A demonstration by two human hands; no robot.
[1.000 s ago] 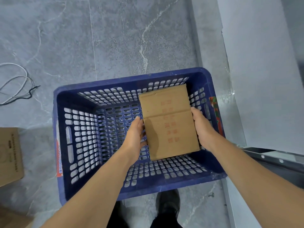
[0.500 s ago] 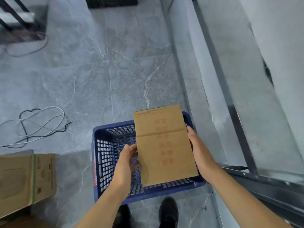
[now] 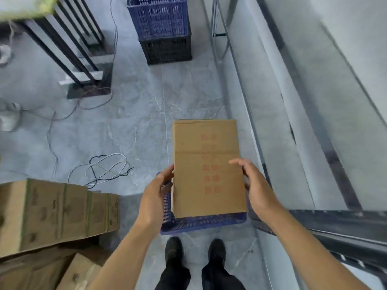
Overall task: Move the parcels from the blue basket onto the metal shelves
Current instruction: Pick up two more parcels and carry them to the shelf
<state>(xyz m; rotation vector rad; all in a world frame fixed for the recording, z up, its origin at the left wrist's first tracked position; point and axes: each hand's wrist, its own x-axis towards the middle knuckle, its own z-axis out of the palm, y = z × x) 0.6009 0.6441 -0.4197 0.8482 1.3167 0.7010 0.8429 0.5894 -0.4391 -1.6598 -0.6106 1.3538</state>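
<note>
**Parcel held in both hands above the basket**

Both forearms reach forward from the bottom of the view. The left hand (image 3: 156,197) clasps the parcel (image 3: 207,168) along its left edge, fingers curled around that side. The right hand (image 3: 256,189) grips the right edge, thumb lying across the top face.

The parcel is a flat brown cardboard box, long side running away from the person, with a seam across its upper third. Red printed marks run down the middle of its top face; they are too blurred to read.

Directly beneath the parcel sits the basket (image 3: 201,223), blue plastic mesh, mostly hidden by the box. Two dark shoes (image 3: 173,251) stand just short of it.

Left of the basket lies a stack of strapped cartons (image 3: 56,212); their printing is illegible. Right of it run the shelves (image 3: 326,155), grey and bare. Beyond the basket, loose cables (image 3: 104,170) lie on the floor, and farther off stand two stacked crates (image 3: 162,28).
</note>
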